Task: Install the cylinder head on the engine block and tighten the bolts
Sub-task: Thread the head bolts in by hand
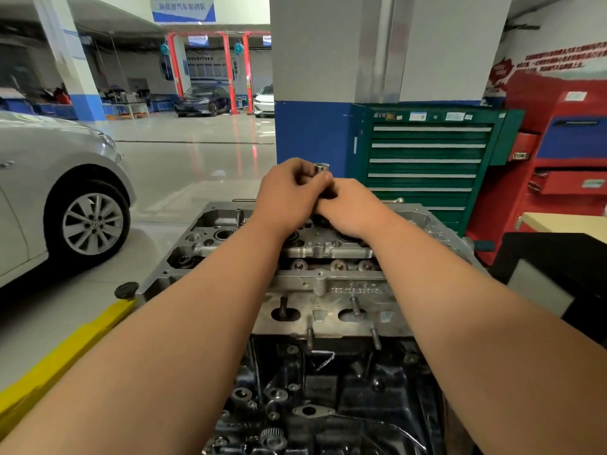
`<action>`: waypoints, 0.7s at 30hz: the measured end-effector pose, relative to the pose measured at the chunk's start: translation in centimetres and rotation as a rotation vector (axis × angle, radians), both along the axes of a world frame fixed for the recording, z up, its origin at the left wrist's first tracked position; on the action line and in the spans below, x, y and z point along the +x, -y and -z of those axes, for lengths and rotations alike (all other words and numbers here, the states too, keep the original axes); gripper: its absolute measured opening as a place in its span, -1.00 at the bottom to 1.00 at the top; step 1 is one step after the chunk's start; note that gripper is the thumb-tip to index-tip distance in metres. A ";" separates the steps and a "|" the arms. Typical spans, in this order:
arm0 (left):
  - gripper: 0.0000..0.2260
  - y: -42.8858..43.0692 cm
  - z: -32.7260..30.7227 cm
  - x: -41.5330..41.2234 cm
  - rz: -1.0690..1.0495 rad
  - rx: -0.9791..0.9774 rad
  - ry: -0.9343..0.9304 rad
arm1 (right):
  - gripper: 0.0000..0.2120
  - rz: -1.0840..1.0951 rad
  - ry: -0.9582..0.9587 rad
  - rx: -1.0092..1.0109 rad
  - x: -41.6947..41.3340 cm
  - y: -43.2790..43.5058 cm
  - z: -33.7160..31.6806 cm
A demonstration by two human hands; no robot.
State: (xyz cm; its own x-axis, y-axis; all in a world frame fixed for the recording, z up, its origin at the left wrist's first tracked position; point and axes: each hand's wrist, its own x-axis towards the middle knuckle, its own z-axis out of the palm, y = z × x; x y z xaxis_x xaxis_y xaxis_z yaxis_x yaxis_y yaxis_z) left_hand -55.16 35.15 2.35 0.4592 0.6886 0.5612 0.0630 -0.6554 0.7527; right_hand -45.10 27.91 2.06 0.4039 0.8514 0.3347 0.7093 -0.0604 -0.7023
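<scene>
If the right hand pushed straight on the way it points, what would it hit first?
The left hand; the right hand touches it, just below the silver socket the left hand pinches.

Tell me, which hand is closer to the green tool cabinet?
Right. The right hand sits on the side of the green tool cabinet; the left hand, gripping a silver socket, is beside it, toward the silver car.

Bright, even overhead light fills the workshop; the glossy floor [197, 152] throws back pale glare and red streaks from the lift posts [226, 70]. Shadows are soft, and darkest under the silver car [49, 152] and down the engine block [328, 389]. The socket [321, 167] glints. Wide-angle distortion bends the pillar [312, 60] and stretches the forearms [164, 356] toward the lower corners — the distant wall lettering [558, 60] is smeared and unreadable.
</scene>
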 end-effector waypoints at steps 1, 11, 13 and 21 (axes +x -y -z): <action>-0.86 0.1 0.0 -0.1 0.014 0.000 -0.008 | -0.90 0.003 -0.009 -0.001 0.2 0.0 0.0; -0.82 0.5 0.0 -0.1 -0.016 -0.038 0.017 | -0.86 0.069 0.089 -0.029 -0.4 -0.4 0.0; -0.84 0.5 -0.2 -0.4 0.012 -0.032 0.009 | -0.87 0.016 0.034 -0.022 -0.3 -0.2 0.0; -0.72 0.5 0.1 0.3 0.008 -0.020 -0.060 | -0.89 0.104 0.152 -0.029 -0.1 -0.5 -0.1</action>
